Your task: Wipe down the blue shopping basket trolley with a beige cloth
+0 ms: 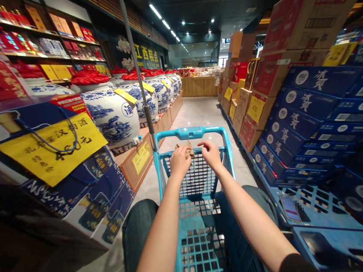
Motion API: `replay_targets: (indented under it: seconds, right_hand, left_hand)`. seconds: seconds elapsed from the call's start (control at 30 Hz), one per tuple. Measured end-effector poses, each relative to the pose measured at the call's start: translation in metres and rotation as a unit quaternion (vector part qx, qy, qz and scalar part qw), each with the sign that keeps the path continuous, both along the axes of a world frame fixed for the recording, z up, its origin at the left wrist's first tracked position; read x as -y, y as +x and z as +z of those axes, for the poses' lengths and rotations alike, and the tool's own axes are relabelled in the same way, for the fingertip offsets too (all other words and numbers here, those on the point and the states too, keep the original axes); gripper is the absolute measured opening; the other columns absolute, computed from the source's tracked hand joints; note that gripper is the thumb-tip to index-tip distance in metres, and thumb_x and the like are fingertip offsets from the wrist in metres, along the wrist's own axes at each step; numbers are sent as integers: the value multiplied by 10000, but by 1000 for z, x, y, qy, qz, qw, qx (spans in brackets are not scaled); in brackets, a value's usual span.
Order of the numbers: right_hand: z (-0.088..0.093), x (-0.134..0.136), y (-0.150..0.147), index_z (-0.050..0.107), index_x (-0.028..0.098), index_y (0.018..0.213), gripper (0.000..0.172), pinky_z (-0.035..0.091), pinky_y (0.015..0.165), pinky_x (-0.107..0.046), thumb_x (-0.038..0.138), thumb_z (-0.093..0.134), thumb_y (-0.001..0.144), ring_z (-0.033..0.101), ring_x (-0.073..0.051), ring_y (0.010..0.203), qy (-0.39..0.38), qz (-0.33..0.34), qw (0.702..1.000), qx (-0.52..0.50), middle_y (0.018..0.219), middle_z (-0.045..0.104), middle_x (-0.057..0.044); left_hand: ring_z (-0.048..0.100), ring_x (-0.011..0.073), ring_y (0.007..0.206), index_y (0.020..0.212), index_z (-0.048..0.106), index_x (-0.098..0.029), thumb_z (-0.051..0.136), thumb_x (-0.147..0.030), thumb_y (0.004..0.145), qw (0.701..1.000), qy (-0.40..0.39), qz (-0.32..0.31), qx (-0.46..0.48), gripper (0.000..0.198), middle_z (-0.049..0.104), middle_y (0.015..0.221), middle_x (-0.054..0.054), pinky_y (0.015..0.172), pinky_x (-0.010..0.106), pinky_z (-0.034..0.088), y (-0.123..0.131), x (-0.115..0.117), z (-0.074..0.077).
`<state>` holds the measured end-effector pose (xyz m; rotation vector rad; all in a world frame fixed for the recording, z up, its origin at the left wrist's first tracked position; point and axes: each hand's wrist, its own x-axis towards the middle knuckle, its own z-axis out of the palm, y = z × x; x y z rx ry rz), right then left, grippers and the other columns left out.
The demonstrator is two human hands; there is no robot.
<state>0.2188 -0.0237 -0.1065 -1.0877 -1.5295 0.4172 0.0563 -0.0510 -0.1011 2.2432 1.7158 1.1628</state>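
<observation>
While your left hand [180, 162] has a crumpled brown cloth [189, 149] bunched at its fingertips, your right hand [211, 153] is loosely curled and free nearby; blue cart [174, 134] under both, patterned jars [111, 116] off past your left.

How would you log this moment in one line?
left hand: holds brown cloth; right hand: near cloth; blue cart: below both hands

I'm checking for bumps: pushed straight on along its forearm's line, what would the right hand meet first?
Probably the blue cart handle, just ahead of the right hand, though depth is unclear.
</observation>
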Motion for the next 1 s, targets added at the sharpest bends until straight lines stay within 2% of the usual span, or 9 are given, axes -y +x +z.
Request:
replay_targets:
  seconds: [0.13,0.2,0.43,0.5,0.67,0.73,0.8,0.87,1.0]
  right_hand:
    - [1,1,0,748,214,826,308,494,745,-335,210,472,690,572,-206,705,-1,2,1000,1,752,678,-22]
    - [1,1,0,750,210,830,306,489,745,-335,215,473,700,576,-205,703,-4,2,1000,1,747,675,-23]
    - [-1,-1,-2,735,210,806,279,471,726,-331,199,477,701,568,-200,677,-6,-8,1000,10,711,649,-10]
    - [-2,-2,-1,738,216,815,273,479,738,-332,196,483,719,594,-206,710,1,-10,1000,10,742,675,-17]
    - [-3,-2,-1,750,210,846,260,522,807,-358,205,500,775,667,-236,828,18,4,1000,11,864,745,-61]
    - [-3,-2,-2,750,210,849,248,532,837,-368,214,507,798,678,-245,867,26,8,999,17,888,752,-71]
    - [-4,-2,-5,751,217,867,238,538,867,-374,220,518,816,675,-246,890,34,8,999,26,892,743,-69]
    - [-5,0,-9,755,223,909,240,545,893,-377,219,529,827,668,-245,913,41,7,999,35,910,730,-66]
    - [-5,4,-15,759,215,1024,274,557,964,-391,238,535,869,678,-256,1047,60,20,997,46,1050,732,-95]
  left_hand:
    - [665,332,1231,1161,734,-214,601,-58,846,997,0,79,15,376,754,1246,114,1085,448,543,-6,-1,-1]
    - [666,335,1223,1155,737,-212,596,-57,855,996,0,88,10,365,757,1229,116,1091,454,535,-5,-1,-1]
    - [672,300,1209,1134,737,-229,567,-22,840,999,-3,-48,-12,398,758,1213,82,1096,436,541,15,4,1]
    - [670,305,1215,1139,738,-223,565,-21,849,1000,-2,-23,-14,394,756,1214,92,1109,437,532,13,3,0]
    - [651,338,1259,1182,730,-221,607,-59,869,994,2,111,6,373,745,1260,121,1108,452,529,-12,-1,-1]
    - [649,343,1266,1174,734,-219,607,-72,882,991,3,131,9,351,743,1261,127,1104,458,532,-15,-1,-1]
    - [662,338,1244,1147,740,-217,591,-66,887,994,-1,107,-1,335,749,1234,123,1103,461,535,-10,-1,-1]
    - [677,321,1225,1147,735,-222,577,-53,883,999,-1,43,-15,352,756,1223,108,1103,451,541,-1,-1,-1]
    - [681,298,1275,1276,670,-208,543,-13,874,999,-6,-54,-2,464,745,1302,117,1114,435,546,12,-1,-2]
